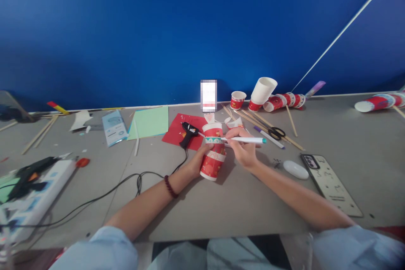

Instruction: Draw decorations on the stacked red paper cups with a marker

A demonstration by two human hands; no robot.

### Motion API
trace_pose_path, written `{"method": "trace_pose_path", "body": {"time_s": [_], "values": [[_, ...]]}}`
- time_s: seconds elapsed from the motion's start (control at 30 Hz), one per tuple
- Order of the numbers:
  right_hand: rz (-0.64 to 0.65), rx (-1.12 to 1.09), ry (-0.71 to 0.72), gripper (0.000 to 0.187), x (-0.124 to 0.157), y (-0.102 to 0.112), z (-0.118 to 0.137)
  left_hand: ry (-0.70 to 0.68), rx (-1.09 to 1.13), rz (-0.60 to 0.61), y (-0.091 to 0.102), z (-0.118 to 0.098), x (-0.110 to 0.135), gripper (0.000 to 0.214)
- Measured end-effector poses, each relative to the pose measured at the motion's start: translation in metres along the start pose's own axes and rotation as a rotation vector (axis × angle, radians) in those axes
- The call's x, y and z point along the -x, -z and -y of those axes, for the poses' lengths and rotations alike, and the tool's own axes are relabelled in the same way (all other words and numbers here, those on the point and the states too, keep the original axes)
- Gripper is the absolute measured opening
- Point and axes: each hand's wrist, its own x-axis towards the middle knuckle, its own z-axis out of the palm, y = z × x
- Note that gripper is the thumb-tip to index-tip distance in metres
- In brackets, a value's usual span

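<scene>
My left hand [200,159] is closed around the side of a stack of red and white paper cups [214,164], joined end to end and standing slightly tilted over the table. A green patterned band circles the upper cup. In my right hand [243,148] is a white marker [248,139] with a green end, its tip pointing left against or very near the green band. Just behind the cups lies a cut white paper piece with red marks [209,118]. A black hot glue gun [189,133] rests on red paper [175,128] to the left.
Scissors [276,133], a purple marker [268,136] and wooden sticks lie to the right. More paper cups [263,90] stand at the wall. A computer mouse [295,169] and phone [332,185] sit right. A power strip [44,198], cable and green paper [152,121] are left.
</scene>
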Motion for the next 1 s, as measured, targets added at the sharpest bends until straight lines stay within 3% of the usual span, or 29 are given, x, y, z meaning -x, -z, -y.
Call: {"method": "trace_pose_path", "body": {"time_s": [0.37,0.73,1.0], "values": [[0.03,0.036,0.031,0.009,-0.0005,0.0004,0.0021,-0.012,0.022,0.02,-0.0004,0.0002,0.0002,0.036],[-0.038,-0.164,-0.036,0.009,-0.0024,-0.0009,-0.0018,-0.125,0.01,0.072,-0.0004,0.0017,-0.0014,0.058],[-0.033,-0.139,-0.059,0.008,-0.0028,-0.0018,-0.0041,-0.004,0.067,0.001,0.0049,0.0012,-0.0032,0.043]]}}
